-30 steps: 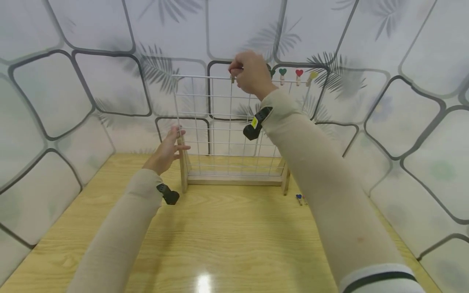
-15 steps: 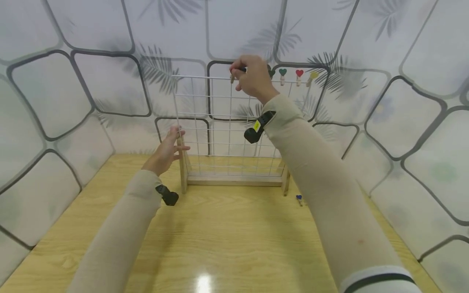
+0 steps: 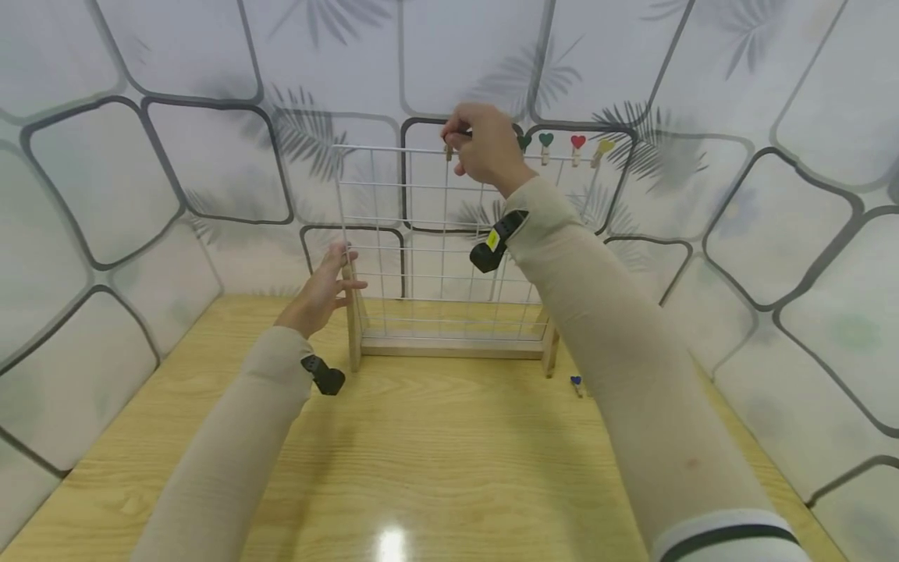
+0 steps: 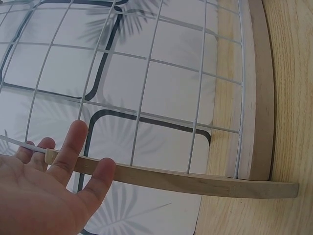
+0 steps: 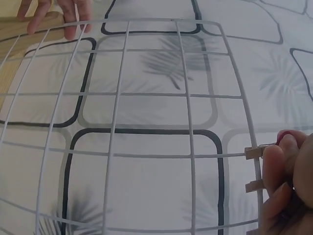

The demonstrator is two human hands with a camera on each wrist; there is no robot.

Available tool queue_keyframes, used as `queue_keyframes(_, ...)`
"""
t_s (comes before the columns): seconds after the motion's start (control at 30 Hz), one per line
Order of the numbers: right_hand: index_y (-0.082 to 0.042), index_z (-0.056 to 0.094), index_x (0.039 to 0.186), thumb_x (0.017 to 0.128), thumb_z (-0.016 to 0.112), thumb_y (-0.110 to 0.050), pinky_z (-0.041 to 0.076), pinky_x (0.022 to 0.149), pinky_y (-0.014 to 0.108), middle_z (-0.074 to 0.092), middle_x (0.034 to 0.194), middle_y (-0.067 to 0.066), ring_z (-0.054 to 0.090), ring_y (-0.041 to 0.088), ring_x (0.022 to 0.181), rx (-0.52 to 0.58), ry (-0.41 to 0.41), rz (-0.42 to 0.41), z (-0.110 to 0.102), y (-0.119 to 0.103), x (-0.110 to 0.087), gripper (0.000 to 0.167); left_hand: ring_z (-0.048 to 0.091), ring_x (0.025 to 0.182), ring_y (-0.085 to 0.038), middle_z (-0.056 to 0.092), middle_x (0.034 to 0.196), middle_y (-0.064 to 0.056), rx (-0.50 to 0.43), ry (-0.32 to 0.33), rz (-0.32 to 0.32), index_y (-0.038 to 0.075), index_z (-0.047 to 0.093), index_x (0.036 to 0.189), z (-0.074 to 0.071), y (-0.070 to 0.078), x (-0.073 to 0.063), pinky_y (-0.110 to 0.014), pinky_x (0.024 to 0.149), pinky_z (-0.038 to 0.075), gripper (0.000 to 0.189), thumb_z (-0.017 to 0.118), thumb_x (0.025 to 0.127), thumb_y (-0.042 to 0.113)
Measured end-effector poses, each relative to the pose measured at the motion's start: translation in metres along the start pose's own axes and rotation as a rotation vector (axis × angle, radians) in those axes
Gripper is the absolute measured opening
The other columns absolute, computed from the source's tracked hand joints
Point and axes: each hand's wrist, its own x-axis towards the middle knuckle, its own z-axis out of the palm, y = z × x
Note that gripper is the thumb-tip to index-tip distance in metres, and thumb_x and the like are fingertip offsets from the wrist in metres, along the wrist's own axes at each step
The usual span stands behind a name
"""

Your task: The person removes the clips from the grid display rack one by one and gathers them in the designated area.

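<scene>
My right hand (image 3: 485, 144) pinches a small wooden clothespin (image 5: 253, 153) with a red heart at the top wire of a white grid rack (image 3: 442, 186). Its wooden jaws overlap that wire, while the heart is partly behind my fingers. More clothespins sit along the wire to the right: green-heart (image 3: 545, 144), red-heart (image 3: 577, 148) and yellow-heart (image 3: 602, 152) ones. Some are partly hidden behind my hand. At the rack's left side, my left hand (image 3: 319, 293) rests against the wooden post (image 4: 161, 177), fingers relaxed and slightly spread, two of them crossing its front.
A clothespin with a blue heart (image 3: 577, 382) lies on the wooden table (image 3: 421, 437), right of the rack's foot, near my right sleeve. A patterned wall covering (image 3: 232, 164) stands close behind the rack. The rack's wooden base bar (image 3: 453, 346) runs between two feet.
The right hand has dipped very slightly at the wire, still pinching the clothespin. Beside the blue-heart clothespin, another small one has become hidden by the sleeve. The left hand keeps its place.
</scene>
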Motion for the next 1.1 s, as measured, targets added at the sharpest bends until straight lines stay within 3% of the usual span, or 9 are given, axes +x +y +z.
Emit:
queue_keyframes(0.1,-0.009,0.064,0.108,0.103,0.049,-0.012,0.052,0.064,0.024,0.065,0.101,0.003,0.066,0.013,0.068,-0.096,-0.026,-0.006,0.000,-0.004,0.000,0.016,0.030,0.137,-0.040,0.000,0.162,-0.007,-0.007,-0.001,-0.001,0.017,-0.010,0.156,0.001,-0.001,0.000,-0.061,0.112,0.014,0.066,0.013,0.104,0.051)
queue_keyframes(0.17,-0.009,0.063,0.110,0.103,0.049,-0.013,0.050,0.063,0.024,0.065,0.101,0.002,0.065,0.013,0.068,-0.070,-0.012,0.024,0.000,-0.006,0.002,0.016,0.031,0.137,-0.040,0.001,0.162,-0.007,-0.007,0.004,-0.001,0.017,-0.009,0.156,0.001,-0.001,0.001,-0.061,0.112,0.014,0.067,0.013,0.103,0.053)
queue_keyframes(0.27,-0.007,0.063,0.110,0.102,0.051,-0.014,0.048,0.057,0.024,0.065,0.102,0.001,0.065,0.013,0.065,0.060,0.051,0.060,-0.002,-0.008,0.003,0.016,0.032,0.137,-0.040,0.002,0.162,-0.006,-0.007,0.000,-0.004,0.017,-0.008,0.156,0.003,-0.001,0.001,-0.062,0.111,0.014,0.070,0.012,0.102,0.056)
queue_keyframes(0.37,-0.007,0.064,0.111,0.101,0.054,-0.014,0.046,0.050,0.024,0.065,0.103,0.002,0.063,0.015,0.060,0.265,0.070,0.060,-0.009,-0.011,0.004,0.016,0.031,0.137,-0.040,0.002,0.162,-0.006,-0.004,-0.010,-0.008,0.017,-0.010,0.156,0.003,-0.002,0.002,-0.062,0.111,0.014,0.071,0.014,0.102,0.057)
queue_keyframes(0.47,-0.006,0.065,0.114,0.100,0.056,-0.015,0.044,0.047,0.023,0.065,0.105,0.005,0.061,0.017,0.059,0.443,-0.006,0.059,-0.016,-0.014,0.000,0.019,0.031,0.137,-0.040,0.000,0.162,-0.006,0.007,-0.016,-0.002,0.017,-0.012,0.155,0.002,-0.002,0.002,-0.062,0.111,0.014,0.070,0.013,0.102,0.055)
queue_keyframes(0.57,-0.006,0.066,0.114,0.099,0.058,-0.016,0.043,0.048,0.023,0.066,0.106,0.007,0.060,0.018,0.062,0.532,-0.095,0.084,-0.023,-0.013,-0.008,0.020,0.031,0.137,-0.039,0.000,0.162,-0.006,0.019,-0.015,0.003,0.019,-0.014,0.155,0.000,-0.003,0.002,-0.061,0.112,0.014,0.072,0.013,0.101,0.058)
queue_keyframes(0.8,-0.009,0.066,0.115,0.099,0.058,-0.025,0.047,0.058,0.028,0.066,0.109,0.005,0.062,0.023,0.075,0.447,-0.194,0.086,-0.030,0.007,-0.031,0.024,0.032,0.136,-0.038,0.000,0.162,-0.006,0.026,-0.015,0.006,0.020,-0.014,0.155,-0.002,-0.001,0.004,-0.060,0.112,0.016,0.074,0.015,0.100,0.061)
queue_keyframes(1.1,-0.006,0.066,0.112,0.099,0.060,-0.021,0.049,0.057,0.027,0.065,0.101,0.009,0.061,0.022,0.073,0.418,-0.206,0.058,-0.021,0.050,-0.073,0.021,0.031,0.136,-0.040,0.000,0.162,-0.007,0.016,-0.007,0.005,0.019,-0.014,0.155,0.000,0.000,0.000,-0.060,0.112,0.015,0.075,0.014,0.100,0.061)
